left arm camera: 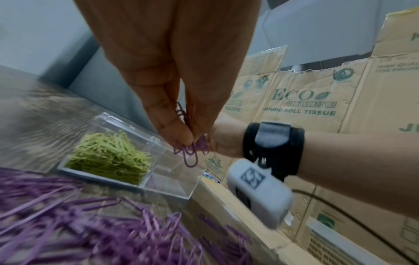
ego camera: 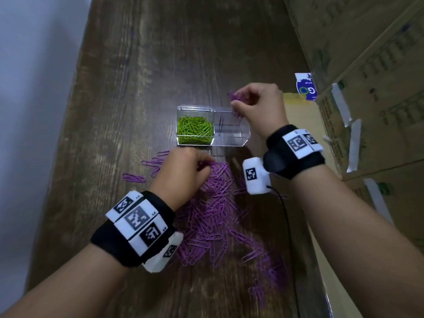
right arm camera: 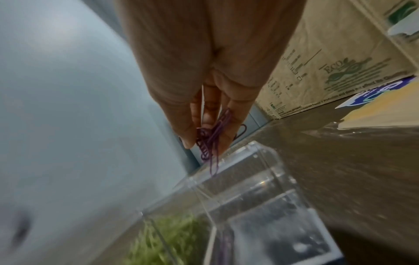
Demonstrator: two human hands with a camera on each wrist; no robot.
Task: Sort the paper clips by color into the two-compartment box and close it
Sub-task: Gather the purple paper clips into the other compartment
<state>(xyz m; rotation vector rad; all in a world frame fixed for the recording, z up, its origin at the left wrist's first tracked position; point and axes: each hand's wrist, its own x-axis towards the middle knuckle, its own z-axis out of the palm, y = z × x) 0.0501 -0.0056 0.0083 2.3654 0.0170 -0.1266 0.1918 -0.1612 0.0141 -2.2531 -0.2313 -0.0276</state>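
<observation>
A clear two-compartment box point(ego camera: 238, 143) stands open on the wooden table. Green paper clips point(ego camera: 195, 129) fill its left compartment; the right compartment point(ego camera: 231, 131) looks nearly bare. My right hand point(ego camera: 257, 104) hovers over the right compartment's far edge and pinches a bunch of purple clips point(ego camera: 236, 99), which dangle above the box point(right arm camera: 249, 179) in the right wrist view point(right arm camera: 211, 141). My left hand point(ego camera: 183, 173) is at the top of the purple clip pile point(ego camera: 215, 216) and pinches a few purple clips point(left arm camera: 192, 148) between thumb and fingers.
Cardboard cartons point(ego camera: 367, 88) line the right side of the table, with a blue-and-white label point(ego camera: 306, 87) near the box. A black cable point(ego camera: 286, 216) runs from my right wrist device. A pale wall point(ego camera: 34, 88) borders the left edge.
</observation>
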